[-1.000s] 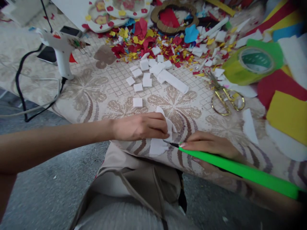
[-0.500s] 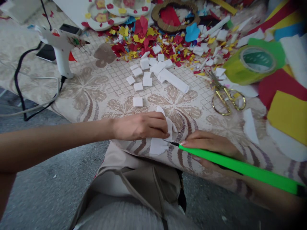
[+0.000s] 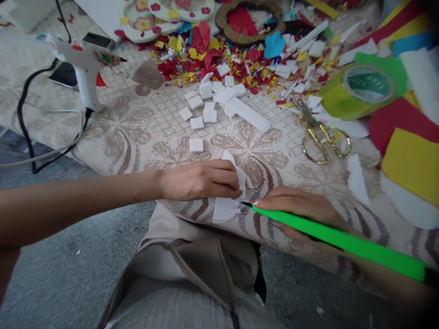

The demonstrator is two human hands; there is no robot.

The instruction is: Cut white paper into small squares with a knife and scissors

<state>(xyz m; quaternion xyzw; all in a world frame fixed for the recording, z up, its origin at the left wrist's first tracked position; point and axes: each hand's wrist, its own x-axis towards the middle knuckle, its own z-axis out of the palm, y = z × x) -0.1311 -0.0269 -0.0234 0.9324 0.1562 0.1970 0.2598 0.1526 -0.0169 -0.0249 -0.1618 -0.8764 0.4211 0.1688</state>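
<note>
My left hand (image 3: 204,179) lies palm down with its fingers bent together, pressing a white foam piece (image 3: 242,180) against the tablecloth. Part of that piece is hidden under the fingers. Just nearer to me lies a second white foam piece (image 3: 225,209) with a ragged right edge. My right hand (image 3: 298,208) is closed around a long green craft knife (image 3: 329,232). Its thin dark tip reaches the line between the two foam pieces, close to my left fingertips. Beyond my left hand sit several small white foam squares (image 3: 196,145).
A white glue gun (image 3: 84,75) with its cable stands at the left. Gold-handled scissors (image 3: 320,139) and a roll of tape (image 3: 360,89) are at the right. Colourful foam scraps (image 3: 206,57) lie heaped at the back. The table's near edge runs before my lap.
The knife tip has slid slightly left along the foam, towards my left fingertips. A clearer gap shows between the two foam pieces. My left hand has stayed in place.
</note>
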